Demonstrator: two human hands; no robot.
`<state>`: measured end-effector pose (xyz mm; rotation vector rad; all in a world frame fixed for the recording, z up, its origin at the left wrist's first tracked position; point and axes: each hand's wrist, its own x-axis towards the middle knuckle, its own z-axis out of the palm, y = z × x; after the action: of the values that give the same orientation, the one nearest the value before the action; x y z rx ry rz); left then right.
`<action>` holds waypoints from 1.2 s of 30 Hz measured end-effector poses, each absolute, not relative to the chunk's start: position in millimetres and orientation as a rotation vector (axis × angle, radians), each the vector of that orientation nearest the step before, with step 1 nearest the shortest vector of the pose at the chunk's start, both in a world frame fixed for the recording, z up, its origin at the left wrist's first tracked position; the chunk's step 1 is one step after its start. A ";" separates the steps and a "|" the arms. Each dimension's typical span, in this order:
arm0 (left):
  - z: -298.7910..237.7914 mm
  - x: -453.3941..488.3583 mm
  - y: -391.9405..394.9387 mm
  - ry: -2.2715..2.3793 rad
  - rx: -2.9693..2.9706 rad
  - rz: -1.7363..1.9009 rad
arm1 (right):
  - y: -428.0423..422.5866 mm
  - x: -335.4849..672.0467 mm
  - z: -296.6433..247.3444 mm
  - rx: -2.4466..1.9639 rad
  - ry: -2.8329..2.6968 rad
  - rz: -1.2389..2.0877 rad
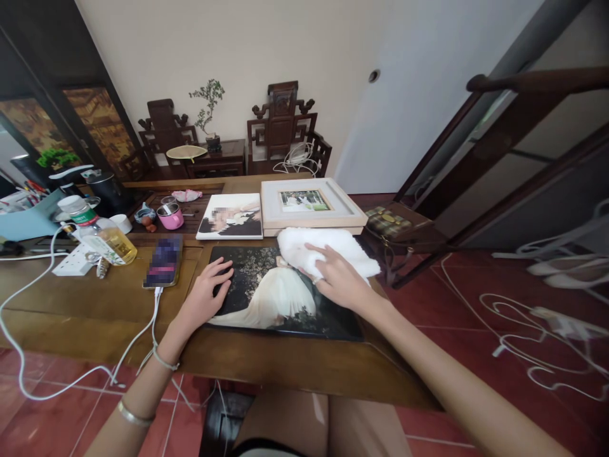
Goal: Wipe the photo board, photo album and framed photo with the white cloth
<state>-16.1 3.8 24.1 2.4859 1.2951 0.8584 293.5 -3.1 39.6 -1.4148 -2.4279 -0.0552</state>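
Note:
A dark, glossy photo panel (pixel 285 298) showing a white gown lies flat on the wooden table before me. My left hand (pixel 213 289) rests on the panel's left edge, fingers stretched out and apart, gripping nothing. At the panel's upper right, my right hand (pixel 333 276) presses on a fluffy white cloth (pixel 354 251), index finger extended and the other fingers bent into it. The cloth covers the panel's upper right corner and reaches the front of a pale box frame (pixel 311 223). Beside that frame lies a smaller white-edged photo panel (pixel 238 222).
On the left of the table (pixel 157 324) are a charging phone (pixel 163 260), a power strip (pixel 75 260), a tilted bottle (pixel 117 241) and a pink cup (pixel 171 219). White cables hang over the front edge. A dark chair (pixel 409 235) stands at the right with a checked bag (pixel 387 222).

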 end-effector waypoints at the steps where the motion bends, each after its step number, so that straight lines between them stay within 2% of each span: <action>1: 23.9 -16.3 4.0 1.307 2.485 0.850 | 0.9 293.1 39.9 -1.417 -2.428 -0.053; 7: 24.5 -15.6 3.3 1.336 2.456 0.854 | -7.8 291.3 39.9 -1.392 -2.444 -0.035; 17: 22.4 -17.3 0.8 1.438 2.425 0.708 | -108.3 268.1 41.7 -1.106 -2.526 0.055; 20: 22.8 -18.4 0.3 1.447 2.417 0.657 | -99.2 271.1 41.5 -1.108 -2.518 0.041; 29: 21.2 -18.8 1.5 1.415 2.432 0.716 | 6.6 300.5 33.2 -1.347 -2.378 -0.040; 32: 20.9 -19.0 1.9 1.412 2.443 0.721 | 2.9 300.0 32.4 -1.342 -2.379 -0.034; 36: 20.9 -18.4 2.4 1.409 2.451 0.727 | -41.9 294.3 34.7 -1.244 -2.434 0.022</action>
<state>-18.4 2.4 20.9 2.4514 1.4092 0.7269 294.3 -41.9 34.7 -1.2442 -2.4337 0.0223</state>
